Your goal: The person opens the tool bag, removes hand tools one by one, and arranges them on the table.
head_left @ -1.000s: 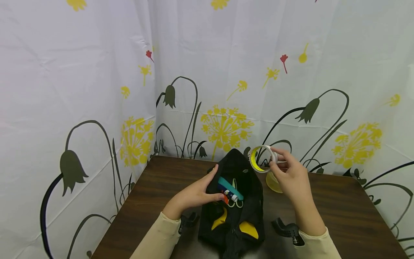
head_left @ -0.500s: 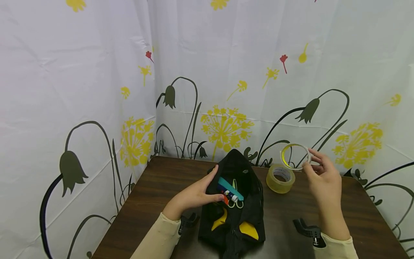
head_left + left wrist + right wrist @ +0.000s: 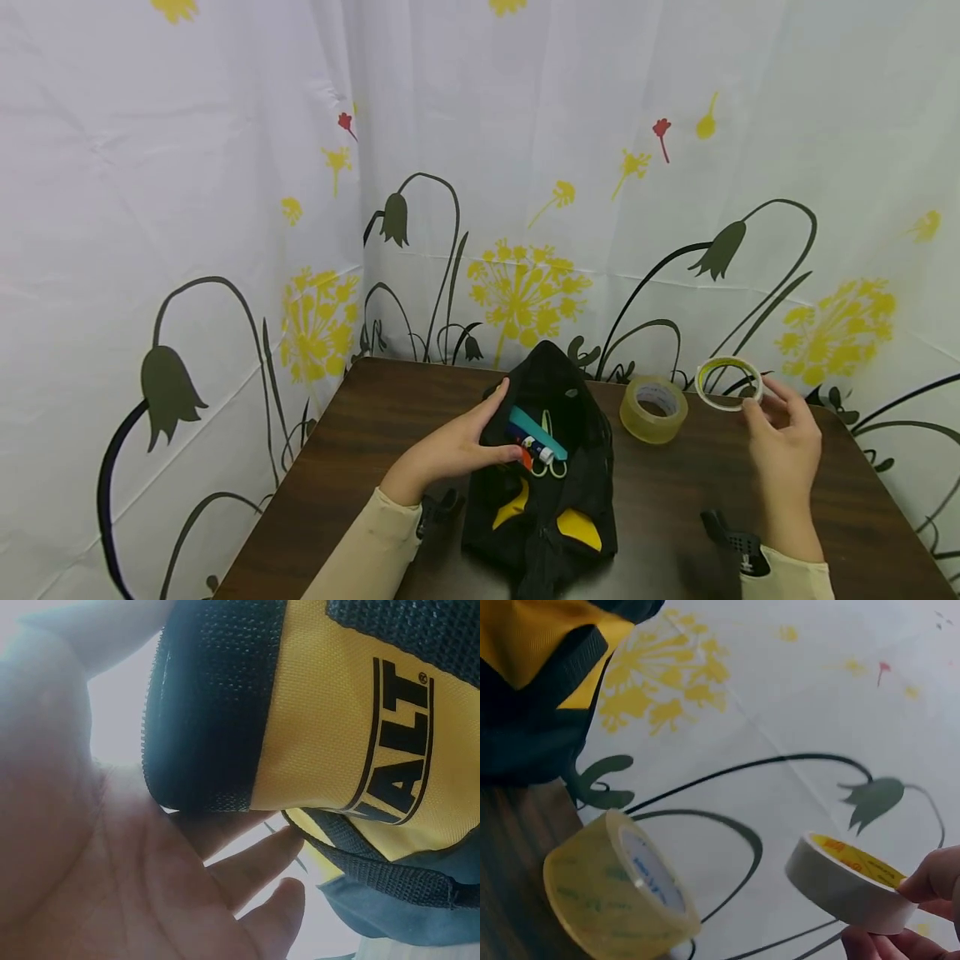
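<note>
In the head view my left hand (image 3: pixel 450 446) grips the left rim of a black and yellow tool bag (image 3: pixel 596 492), thumb across its front and fingers along the outer side. The bag's mouth gapes, showing a teal strip-shaped thing (image 3: pixel 542 433), a blue tube with a white cap (image 3: pixel 538 450), pale-handled scissors (image 3: pixel 557 469) and something orange. A zipper edge and yellow lettered fabric of the bag (image 3: pixel 322 735) fill the left wrist view. My right hand (image 3: pixel 787 446) pinches a roll of white tape (image 3: pixel 840 889) by its edge, raised over the table's far right part.
A wide roll of clear yellowish packing tape (image 3: pixel 651 425) lies on the dark wooden table (image 3: pixel 397 400), between the bag and my right hand. A white curtain (image 3: pixel 600 125) with printed flowers hangs behind the table's far edge.
My right hand has carried the white tape roll rightward, away from above the bag and past the packing tape, then lower. The left hand keeps its grip on the bag.
</note>
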`<state>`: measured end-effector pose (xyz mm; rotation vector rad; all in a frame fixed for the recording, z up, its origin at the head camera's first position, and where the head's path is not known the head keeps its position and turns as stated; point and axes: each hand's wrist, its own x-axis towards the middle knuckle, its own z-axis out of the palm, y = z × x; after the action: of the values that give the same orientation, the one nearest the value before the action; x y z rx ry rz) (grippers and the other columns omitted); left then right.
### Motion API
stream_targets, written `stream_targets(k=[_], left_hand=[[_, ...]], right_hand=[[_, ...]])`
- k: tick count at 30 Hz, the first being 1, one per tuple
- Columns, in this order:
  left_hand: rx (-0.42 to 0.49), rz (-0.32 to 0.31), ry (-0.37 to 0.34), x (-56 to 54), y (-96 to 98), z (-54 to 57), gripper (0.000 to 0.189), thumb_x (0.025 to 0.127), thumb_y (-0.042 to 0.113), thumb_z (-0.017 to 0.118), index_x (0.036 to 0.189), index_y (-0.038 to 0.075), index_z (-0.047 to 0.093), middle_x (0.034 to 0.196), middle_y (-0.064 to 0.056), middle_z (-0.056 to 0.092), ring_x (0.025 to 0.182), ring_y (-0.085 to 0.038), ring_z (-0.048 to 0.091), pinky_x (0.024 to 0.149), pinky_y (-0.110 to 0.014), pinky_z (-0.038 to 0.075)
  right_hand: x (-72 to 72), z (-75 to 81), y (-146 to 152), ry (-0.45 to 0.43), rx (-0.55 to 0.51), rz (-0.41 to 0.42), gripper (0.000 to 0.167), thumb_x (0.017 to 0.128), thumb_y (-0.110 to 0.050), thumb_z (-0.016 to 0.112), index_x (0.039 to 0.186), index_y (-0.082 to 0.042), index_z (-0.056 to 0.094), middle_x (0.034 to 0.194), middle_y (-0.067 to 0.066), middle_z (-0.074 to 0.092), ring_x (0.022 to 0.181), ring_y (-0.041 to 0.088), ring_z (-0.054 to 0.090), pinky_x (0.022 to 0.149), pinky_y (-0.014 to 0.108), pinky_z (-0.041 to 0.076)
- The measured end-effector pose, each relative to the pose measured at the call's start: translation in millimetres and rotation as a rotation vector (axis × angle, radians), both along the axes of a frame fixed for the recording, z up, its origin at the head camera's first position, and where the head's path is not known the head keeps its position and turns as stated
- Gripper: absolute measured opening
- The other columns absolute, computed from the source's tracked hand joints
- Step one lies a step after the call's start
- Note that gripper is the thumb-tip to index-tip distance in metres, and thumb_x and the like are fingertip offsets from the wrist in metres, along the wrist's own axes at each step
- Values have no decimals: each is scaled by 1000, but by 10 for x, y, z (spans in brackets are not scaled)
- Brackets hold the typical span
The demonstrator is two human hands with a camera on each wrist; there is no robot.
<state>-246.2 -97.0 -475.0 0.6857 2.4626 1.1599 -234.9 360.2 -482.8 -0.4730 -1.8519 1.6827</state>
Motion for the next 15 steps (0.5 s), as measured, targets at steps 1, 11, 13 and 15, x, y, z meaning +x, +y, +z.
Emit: stream_targets(k=[1, 11, 13, 15], left_hand=[[-3, -2, 5, -4, 2, 0, 113, 98, 70, 71, 176, 37, -4, 184, 5, 6, 169, -28, 22, 134, -60, 29], [-4, -1, 8, 4, 21, 32, 114, 97, 71, 71, 176, 36, -3, 184, 3, 8, 169, -30, 23, 134, -62, 28], [-4, 1, 7, 3, 30, 33, 115, 96, 71, 71, 177, 35, -3, 184, 2, 8, 169, -31, 23, 134, -61, 28], [-6, 1, 7, 1, 36, 33, 116, 96, 71, 72, 177, 33, -2, 184, 2, 9, 169, -31, 24, 134, -62, 28]], right_hand=[[-23, -44, 23, 22, -59, 0, 45, 100, -2, 74, 145, -10, 71, 100, -14, 70, 70, 0, 72, 65, 10, 57], [-192, -637, 211, -4, -318, -27, 45, 100, 6, 69, 144, 0, 64, 98, -3, 65, 68, 6, 72, 66, 16, 62], [-194, -758, 237, -30, -333, -23, 45, 100, 6, 68, 144, 0, 62, 95, -5, 67, 68, 6, 72, 65, 17, 62], [-194, -867, 255, -70, -349, -22, 44, 101, 5, 69, 144, 0, 60, 90, -7, 68, 67, 5, 71, 65, 18, 62]])
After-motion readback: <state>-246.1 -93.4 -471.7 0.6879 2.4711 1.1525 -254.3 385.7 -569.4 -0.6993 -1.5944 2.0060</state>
